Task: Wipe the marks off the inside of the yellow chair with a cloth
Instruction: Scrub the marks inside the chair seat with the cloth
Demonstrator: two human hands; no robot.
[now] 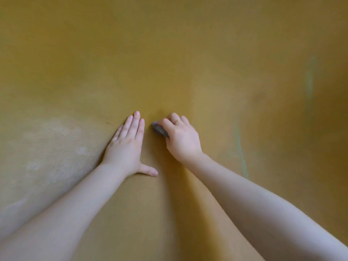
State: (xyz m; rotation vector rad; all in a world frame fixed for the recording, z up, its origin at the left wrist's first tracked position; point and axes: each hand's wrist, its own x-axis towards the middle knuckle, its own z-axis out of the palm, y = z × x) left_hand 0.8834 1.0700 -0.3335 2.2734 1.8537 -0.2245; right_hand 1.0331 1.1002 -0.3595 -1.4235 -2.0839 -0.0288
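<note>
The yellow chair's inner surface [169,53] fills the whole view. My left hand [128,146] lies flat on it with the fingers together and the thumb spread out. Just to its right, my right hand [181,138] is closed over a small dark cloth [160,130], pressing it against the yellow surface at a shallow crease. Only a dark grey end of the cloth shows past the fingers. A ring sits on one finger of the right hand.
Pale worn patches [56,140] spread over the surface left of my left hand. A faint greenish streak [242,153] runs down the right side, and another faint greenish mark [309,78] shows further up right.
</note>
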